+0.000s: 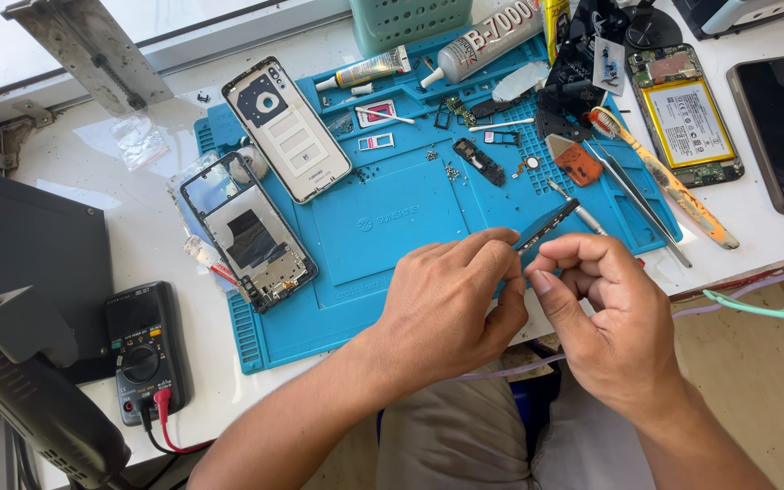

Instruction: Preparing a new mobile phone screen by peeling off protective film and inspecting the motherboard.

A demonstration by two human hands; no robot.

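Both hands pinch a thin dark strip (546, 224), seemingly: left grip (451, 304) closed low, right grip (605, 313) beside it.

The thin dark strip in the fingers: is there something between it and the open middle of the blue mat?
Nothing visible. Both the left hand and right hand pinch the thin dark strip just above the blue mat, whose middle lies bare beside it.

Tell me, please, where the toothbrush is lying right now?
In the head view, the toothbrush lies at upper right, across the blue mat's right edge, beside the tweezers.
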